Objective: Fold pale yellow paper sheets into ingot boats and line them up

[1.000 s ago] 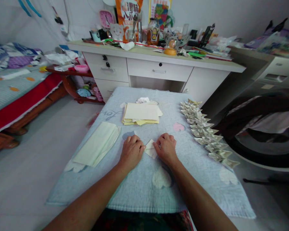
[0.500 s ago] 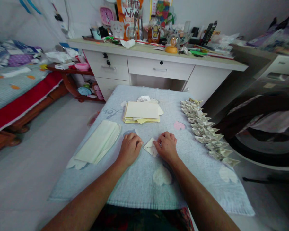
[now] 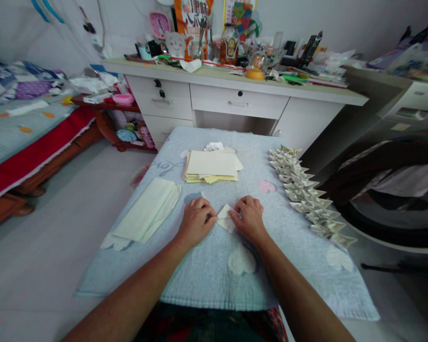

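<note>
A small square of folded paper [image 3: 227, 222] lies on the cloth-covered table between my hands, one corner pointing toward me. My left hand [image 3: 199, 219] pinches its left corner between thumb and fingertips. On the right side, my right hand [image 3: 248, 216] has its thumb on the paper and its fingers curled along the edge. Beyond them sits a stack of cream and yellow paper sheets [image 3: 212, 164]. Pale green folded sheets [image 3: 148, 209] lie to the left. Along the right edge stand rows of folded paper boats [image 3: 303, 194] with pointed ends.
A blue patterned cloth [image 3: 207, 280] covers the table. Behind it stands a white desk [image 3: 235, 102] crowded with jars, a pink clock [image 3: 159, 25] and papers. To the left is a bed [image 3: 32, 123]; on the right, a front-loading washing machine [image 3: 406, 104].
My left hand has moved right and now takes the paper's left corner. The paper's upper part now shows a raised fold. My right hand stays nearly in place.
</note>
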The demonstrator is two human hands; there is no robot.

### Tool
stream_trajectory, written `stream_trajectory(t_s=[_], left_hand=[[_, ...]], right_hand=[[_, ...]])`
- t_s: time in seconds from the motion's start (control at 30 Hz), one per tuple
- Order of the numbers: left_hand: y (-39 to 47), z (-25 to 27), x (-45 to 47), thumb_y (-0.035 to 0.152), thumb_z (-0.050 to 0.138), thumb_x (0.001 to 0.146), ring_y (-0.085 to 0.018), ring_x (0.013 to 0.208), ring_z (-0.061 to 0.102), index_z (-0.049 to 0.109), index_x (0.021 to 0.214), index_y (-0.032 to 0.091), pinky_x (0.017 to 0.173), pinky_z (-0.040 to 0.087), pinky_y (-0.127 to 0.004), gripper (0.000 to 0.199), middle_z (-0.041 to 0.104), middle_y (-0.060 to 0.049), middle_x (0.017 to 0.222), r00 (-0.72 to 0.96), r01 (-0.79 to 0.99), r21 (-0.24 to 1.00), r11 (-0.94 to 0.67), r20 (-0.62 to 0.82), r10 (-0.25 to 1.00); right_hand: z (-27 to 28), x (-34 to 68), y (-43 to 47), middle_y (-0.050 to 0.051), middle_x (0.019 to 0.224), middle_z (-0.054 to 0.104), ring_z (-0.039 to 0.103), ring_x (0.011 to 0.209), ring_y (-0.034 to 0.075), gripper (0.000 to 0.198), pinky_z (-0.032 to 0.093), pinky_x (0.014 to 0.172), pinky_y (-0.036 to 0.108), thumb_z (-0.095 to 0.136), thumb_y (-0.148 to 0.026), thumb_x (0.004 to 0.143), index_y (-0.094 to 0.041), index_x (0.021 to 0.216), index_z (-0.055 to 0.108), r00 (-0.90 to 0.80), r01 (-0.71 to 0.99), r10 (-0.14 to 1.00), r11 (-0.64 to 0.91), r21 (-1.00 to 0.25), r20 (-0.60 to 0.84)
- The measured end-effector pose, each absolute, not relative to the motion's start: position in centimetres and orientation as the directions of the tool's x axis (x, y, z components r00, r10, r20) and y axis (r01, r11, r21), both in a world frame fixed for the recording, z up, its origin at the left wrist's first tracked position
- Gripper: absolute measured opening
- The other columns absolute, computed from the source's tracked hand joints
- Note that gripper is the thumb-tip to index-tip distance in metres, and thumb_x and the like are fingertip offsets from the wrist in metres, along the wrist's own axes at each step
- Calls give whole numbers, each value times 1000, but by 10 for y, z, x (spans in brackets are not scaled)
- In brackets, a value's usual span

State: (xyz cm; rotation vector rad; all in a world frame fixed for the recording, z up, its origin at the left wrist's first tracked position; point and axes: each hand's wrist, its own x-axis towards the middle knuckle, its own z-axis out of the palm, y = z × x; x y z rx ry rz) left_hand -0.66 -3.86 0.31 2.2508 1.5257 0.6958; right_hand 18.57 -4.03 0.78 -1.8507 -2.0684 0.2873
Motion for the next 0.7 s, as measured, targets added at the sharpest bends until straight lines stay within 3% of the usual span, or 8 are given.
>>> stream_trajectory(t_s=[0.4,0.7], left_hand=[[-41,6,-3,25,53,85,-22,92,48,67,77,21,79,36,-38,17,57,-4,92,338,805,447,-390,195,921],[-40,4,-1,25,57,81,-23,92,48,67,75,21,78,36,-38,12,58,-4,92,316,816,445,-369,191,929]], right_hand=[[10,184,-40,7,101,54,42,96,23,19,30,81,36,59,-37,84,-19,78,63,-72,932,993,101,-349,96],[8,183,-40,7,102,54,42,97,24,19,30,81,36,60,-38,84,-19,79,63,-72,933,991,106,-345,109]])
